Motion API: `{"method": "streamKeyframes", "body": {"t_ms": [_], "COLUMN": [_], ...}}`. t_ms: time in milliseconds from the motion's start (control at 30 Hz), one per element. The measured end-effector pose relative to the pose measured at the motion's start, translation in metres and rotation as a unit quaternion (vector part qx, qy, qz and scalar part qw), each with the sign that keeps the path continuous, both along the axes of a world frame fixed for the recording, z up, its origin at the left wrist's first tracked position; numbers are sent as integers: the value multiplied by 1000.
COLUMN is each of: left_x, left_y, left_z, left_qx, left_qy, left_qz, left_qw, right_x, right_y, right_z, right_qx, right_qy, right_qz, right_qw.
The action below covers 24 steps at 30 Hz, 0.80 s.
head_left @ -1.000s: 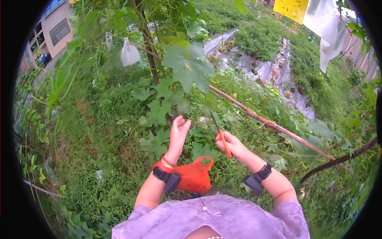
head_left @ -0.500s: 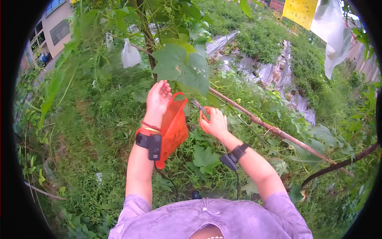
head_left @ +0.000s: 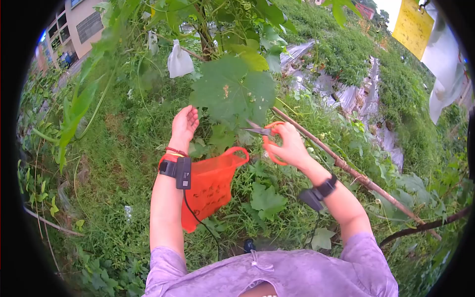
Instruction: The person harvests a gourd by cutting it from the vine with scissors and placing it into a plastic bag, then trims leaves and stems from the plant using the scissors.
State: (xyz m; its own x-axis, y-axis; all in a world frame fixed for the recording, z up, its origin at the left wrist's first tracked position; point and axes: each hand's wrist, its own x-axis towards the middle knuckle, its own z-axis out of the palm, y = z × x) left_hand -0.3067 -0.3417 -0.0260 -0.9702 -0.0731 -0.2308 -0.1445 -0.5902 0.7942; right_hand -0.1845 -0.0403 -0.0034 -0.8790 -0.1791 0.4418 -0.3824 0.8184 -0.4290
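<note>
Head view: your right hand [head_left: 289, 144] grasps the scissors [head_left: 267, 131] by the orange handles. The blades stand apart and point left, just beneath the lower edge of the large leaf [head_left: 232, 91]; contact between blades and leaf cannot be determined. Your left hand [head_left: 185, 124] is raised beside the left edge of the same leaf, fingers bent toward the palm. Whether it grips anything cannot be told.

The red bag [head_left: 208, 185] hangs at your left wrist, with red material passing around the wrist. Its free handle loop extends right, below the scissors, and dark print marks its side. A black device [head_left: 183, 173] is strapped to your left forearm; a second black device [head_left: 312, 198] is strapped to your right.

A slanting pole [head_left: 346, 168] runs behind your right hand, down toward the right. A small white bag [head_left: 179, 60] hangs above and left of the large leaf. At upper right, locate the yellow card [head_left: 413, 27], hanging beside white sheeting [head_left: 444, 64].
</note>
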Motion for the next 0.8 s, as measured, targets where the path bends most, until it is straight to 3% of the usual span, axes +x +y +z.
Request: {"method": "streamKeyframes", "body": {"t_ms": [33,100,200,233,300,400,567,633,700,800], "left_x": [-2,0,5,5,6,11,28,36,44,57], "left_y": [-5,-8,-5,-5,-6,-10,-10,-10,-12,-22], "left_z": [-8,-22,-43,-50,-58,-62,-71,-73,-76,-84], "left_qx": [2,-42,-62,-67,-55,-78,-73,-53,-47,-32], "left_qy": [-1,-22,-35,-45,-45,-57,-64,-70,-68,-44], "left_qz": [0,-38,-46,-46,-51,-31,-19,-27,-27,12], "left_qw": [1000,998,996,996,996,995,995,996,996,998], "right_x": [5,2,-42,-57,-86,-116,-140,-146,-144,-120], "right_y": [13,34,59,64,62,40,-19,-31,-33,-31], "right_z": [6,29,49,49,47,40,21,12,7,-2], "right_qx": [-52,11,200,202,335,396,424,382,369,372], "right_qy": [-14,31,243,242,208,178,228,186,217,49], "right_qz": [21,-44,-176,-180,-192,-157,-108,-101,-97,-56], "right_qw": [998,998,933,932,899,887,870,900,899,925]}}
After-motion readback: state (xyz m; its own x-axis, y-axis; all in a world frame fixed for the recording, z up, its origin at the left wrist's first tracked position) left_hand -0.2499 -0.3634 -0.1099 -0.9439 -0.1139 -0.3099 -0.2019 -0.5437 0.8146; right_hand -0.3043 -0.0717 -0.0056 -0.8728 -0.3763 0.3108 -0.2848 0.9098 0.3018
